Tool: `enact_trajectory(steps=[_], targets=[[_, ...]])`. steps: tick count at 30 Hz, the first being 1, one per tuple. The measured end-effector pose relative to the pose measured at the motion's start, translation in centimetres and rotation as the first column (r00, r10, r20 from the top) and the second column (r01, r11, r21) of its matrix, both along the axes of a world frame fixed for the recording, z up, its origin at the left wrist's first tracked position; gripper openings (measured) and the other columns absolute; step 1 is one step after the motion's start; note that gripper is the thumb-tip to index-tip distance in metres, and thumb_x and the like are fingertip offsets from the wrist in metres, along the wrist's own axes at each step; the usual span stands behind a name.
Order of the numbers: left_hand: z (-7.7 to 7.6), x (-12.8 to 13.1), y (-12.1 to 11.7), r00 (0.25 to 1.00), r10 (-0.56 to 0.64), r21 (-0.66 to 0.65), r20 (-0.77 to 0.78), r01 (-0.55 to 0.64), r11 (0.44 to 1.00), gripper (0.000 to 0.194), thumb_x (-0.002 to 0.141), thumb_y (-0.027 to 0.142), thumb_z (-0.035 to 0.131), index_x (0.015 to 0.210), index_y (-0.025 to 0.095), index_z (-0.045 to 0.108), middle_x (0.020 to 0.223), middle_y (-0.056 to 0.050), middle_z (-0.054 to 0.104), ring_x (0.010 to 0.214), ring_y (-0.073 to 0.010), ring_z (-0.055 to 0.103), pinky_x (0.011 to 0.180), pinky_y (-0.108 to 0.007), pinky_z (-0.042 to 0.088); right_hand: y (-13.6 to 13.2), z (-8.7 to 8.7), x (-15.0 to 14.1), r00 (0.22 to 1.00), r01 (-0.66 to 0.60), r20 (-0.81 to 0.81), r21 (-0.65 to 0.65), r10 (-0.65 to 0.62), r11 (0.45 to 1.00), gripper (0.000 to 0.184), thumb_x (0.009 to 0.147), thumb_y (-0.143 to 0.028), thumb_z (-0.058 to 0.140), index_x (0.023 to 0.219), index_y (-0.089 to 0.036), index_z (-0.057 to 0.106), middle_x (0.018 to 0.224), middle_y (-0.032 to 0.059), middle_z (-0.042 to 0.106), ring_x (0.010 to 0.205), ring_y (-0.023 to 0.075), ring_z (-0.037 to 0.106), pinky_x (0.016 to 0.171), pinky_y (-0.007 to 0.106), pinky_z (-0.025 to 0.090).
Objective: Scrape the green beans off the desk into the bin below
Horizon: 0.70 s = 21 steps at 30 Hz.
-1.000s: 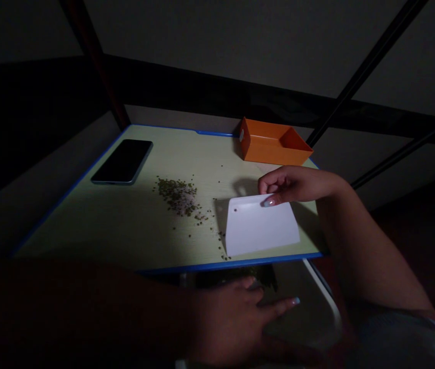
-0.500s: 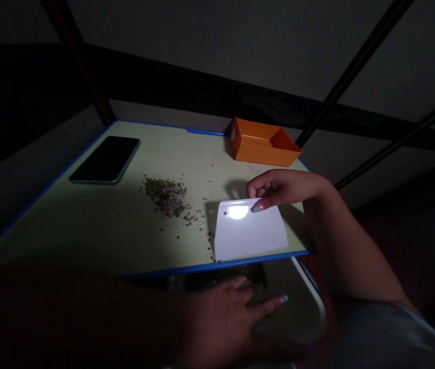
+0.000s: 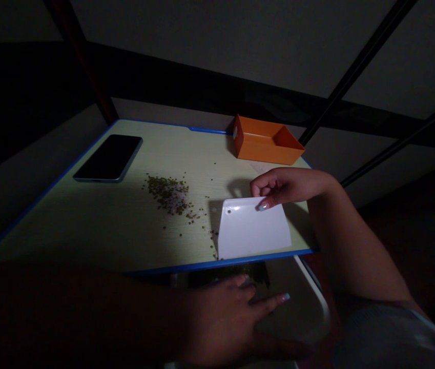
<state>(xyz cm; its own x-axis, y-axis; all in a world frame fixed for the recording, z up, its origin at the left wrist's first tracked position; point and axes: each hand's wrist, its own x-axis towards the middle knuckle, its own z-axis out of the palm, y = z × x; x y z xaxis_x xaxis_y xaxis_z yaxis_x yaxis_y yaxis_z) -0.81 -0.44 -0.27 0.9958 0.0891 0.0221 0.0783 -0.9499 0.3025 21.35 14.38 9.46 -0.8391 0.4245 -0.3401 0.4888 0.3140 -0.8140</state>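
My right hand [image 3: 284,185] pinches the top edge of a white plastic scraper [image 3: 253,229] that stands on the pale table [image 3: 86,225], its lower edge at the table's blue front rim. A pile of small green beans [image 3: 169,192] lies left of the scraper, with stray beans between them. Below the table's front edge my left hand [image 3: 227,320] rests with fingers spread on a shallow pale tray [image 3: 309,307], where a dark heap of beans [image 3: 255,271] shows under the rim. The tray is dim and partly hidden by my hand.
An orange open box [image 3: 267,141] stands at the table's far right corner. A dark phone [image 3: 108,158] lies flat at the far left. Dark frame bars [image 3: 355,66] cross behind the table. The surroundings are very dark.
The scraper has edged slightly toward the table's front rim and the bright glare on it is gone. Both hands stay roughly where they were.
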Motion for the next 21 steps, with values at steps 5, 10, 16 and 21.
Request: enact_trajectory(steps=[5, 10, 16, 21], targets=[[0.57, 0.22, 0.1, 0.998, -0.007, -0.049, -0.058, 0.004, 0.999, 0.048, 0.104, 0.04, 0.041, 0.151, 0.047, 0.032, 0.162, -0.008, 0.025, 0.132, -0.0368, 0.051, 0.107, -0.05, 0.041, 0.0, -0.03, 0.06, 1.0, 0.015, -0.001, 0.002, -0.015, 1.0, 0.024, 0.088, -0.034, 0.068, 0.084, -0.014, 0.054, 0.069, -0.0044, 0.054, 0.063, 0.0071, 0.048, 0.058, 0.02, 0.037], [0.38, 0.3, 0.16, 0.999, 0.0, -0.061, -0.045, -0.003, 0.998, 0.047, 0.104, 0.041, 0.039, 0.151, 0.048, 0.033, 0.162, -0.01, 0.026, 0.134, -0.0376, 0.049, 0.106, -0.05, 0.041, 0.0, 0.01, 0.12, 1.0, 0.021, 0.003, 0.004, -0.021, 1.0, 0.025, 0.087, -0.035, 0.068, 0.084, -0.014, 0.055, 0.069, -0.0039, 0.055, 0.064, 0.0075, 0.049, 0.059, 0.021, 0.037], [0.31, 0.24, 0.08, 0.997, 0.001, -0.075, -0.072, -0.007, 0.997, 0.048, 0.104, 0.041, 0.041, 0.15, 0.049, 0.032, 0.162, -0.008, 0.025, 0.134, -0.0359, 0.049, 0.108, -0.049, 0.04, 0.06, 0.02, 0.2, 1.0, 0.007, -0.006, 0.022, -0.007, 1.0, 0.025, 0.087, -0.036, 0.068, 0.085, -0.015, 0.055, 0.069, -0.0043, 0.054, 0.063, 0.0072, 0.048, 0.058, 0.02, 0.037], [0.26, 0.11, 0.02, 0.999, 0.002, -0.086, -0.043, -0.006, 0.996, 0.048, 0.104, 0.039, 0.04, 0.151, 0.047, 0.033, 0.161, -0.012, 0.027, 0.134, -0.0375, 0.049, 0.107, -0.05, 0.04, 0.08, 0.13, 0.31, 1.0, 0.015, -0.002, 0.039, -0.015, 0.999, 0.026, 0.087, -0.037, 0.068, 0.084, -0.015, 0.055, 0.069, -0.0043, 0.053, 0.063, 0.0071, 0.047, 0.058, 0.02, 0.036]])
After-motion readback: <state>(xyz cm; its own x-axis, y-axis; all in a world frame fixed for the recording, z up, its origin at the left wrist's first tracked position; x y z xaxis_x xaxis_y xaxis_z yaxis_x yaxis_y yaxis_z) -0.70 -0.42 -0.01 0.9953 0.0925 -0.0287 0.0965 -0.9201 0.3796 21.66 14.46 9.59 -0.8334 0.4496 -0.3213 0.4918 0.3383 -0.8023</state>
